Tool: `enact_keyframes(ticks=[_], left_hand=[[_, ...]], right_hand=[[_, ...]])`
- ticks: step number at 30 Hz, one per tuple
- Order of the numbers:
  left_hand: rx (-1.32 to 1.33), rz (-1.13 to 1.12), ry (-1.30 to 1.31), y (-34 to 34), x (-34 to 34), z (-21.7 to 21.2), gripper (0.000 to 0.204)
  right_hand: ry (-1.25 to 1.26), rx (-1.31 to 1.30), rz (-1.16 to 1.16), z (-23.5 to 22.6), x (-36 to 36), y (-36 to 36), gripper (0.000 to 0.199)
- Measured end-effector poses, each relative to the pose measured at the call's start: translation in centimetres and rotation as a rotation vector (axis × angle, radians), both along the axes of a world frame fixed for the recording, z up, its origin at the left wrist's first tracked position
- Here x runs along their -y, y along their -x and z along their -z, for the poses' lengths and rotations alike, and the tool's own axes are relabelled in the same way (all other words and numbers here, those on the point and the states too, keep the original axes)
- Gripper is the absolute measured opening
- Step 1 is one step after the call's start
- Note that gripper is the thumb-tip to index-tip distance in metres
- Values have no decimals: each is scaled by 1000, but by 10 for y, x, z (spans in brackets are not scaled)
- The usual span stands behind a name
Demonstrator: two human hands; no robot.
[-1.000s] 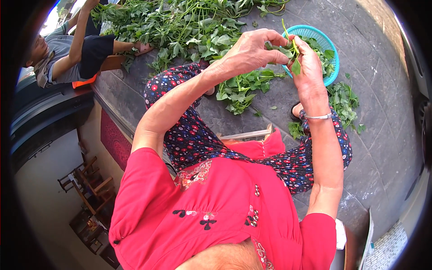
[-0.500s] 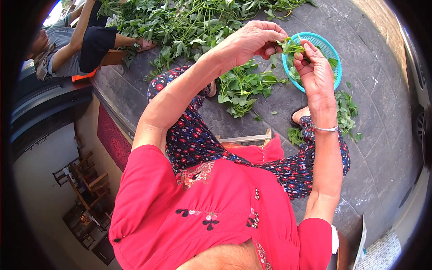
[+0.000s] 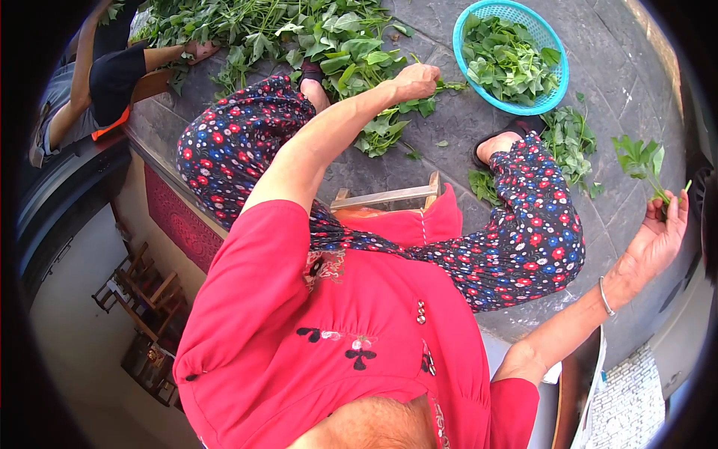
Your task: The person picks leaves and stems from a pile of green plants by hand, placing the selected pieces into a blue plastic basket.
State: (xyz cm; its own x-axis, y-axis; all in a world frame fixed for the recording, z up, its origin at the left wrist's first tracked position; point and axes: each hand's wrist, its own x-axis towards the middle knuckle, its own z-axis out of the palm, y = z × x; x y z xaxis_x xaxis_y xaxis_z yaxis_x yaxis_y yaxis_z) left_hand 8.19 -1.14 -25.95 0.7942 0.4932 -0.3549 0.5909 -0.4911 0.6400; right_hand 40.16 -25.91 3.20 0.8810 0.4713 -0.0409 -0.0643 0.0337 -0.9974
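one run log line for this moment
right hand: holds sprig, out right | left hand: by greens, grip unclear | basket: holds leaves

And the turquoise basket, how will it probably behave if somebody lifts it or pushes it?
The basket is probably light for its size: it is perforated, and the load looks like loose leaves. Its round, undented shape suggests that it should stay fairly stiff when lifted. Pushed hard enough to tip, it would likely spill, since it is open on top.

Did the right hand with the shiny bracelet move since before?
Yes, the right hand moved away from the blue basket, out to the right and lower in the picture.
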Motion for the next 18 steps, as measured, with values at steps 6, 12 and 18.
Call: enact_keyframes(ticks=[6,12,18], left_hand=[[-260,-6,-572,19,55,60,55],[-261,5,-253,62,44,63,20],[-217,-104,160,78,-19,-25,32]], right_hand=[[607,-294,102,167,56,25,61],[1155,-122,-415,187,52,53,66],[992,122,-480,144,11,11,43]])
